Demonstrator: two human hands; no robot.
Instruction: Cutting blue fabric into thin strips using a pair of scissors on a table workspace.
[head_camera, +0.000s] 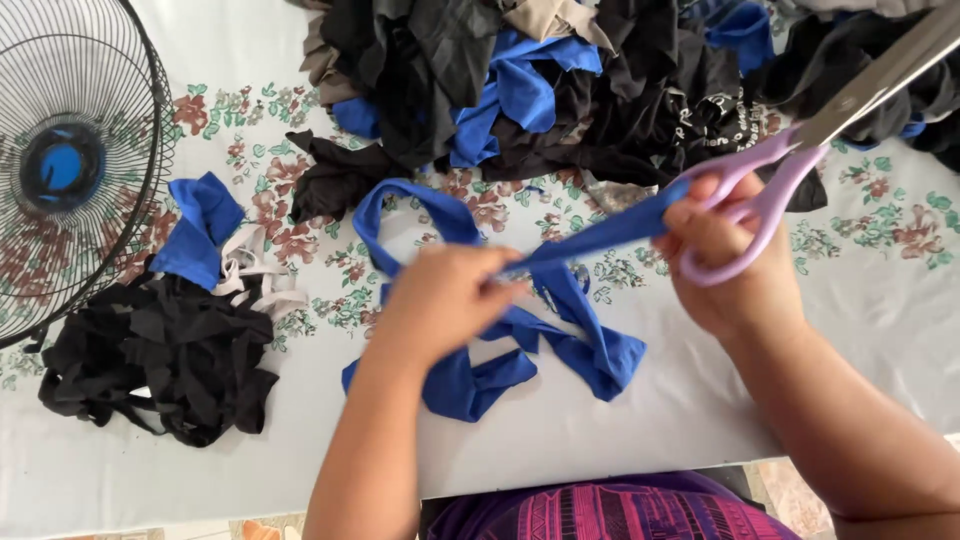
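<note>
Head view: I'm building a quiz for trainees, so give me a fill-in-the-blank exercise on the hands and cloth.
1. The right hand holds scissors with ____ handles.
2. The left hand pinches a strip of ____ fabric.
3. At the table's left edge lies a wire-caged ____.
4. The scrap heap beside it is mostly ____.

Missing words: purple; blue; fan; black

home sewing corner | floral tablecloth (880, 215) | fan (70, 160) | fabric scraps (160, 350)

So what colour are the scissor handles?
Lilac scissor handles, gripped in the right hand; head view.
</note>
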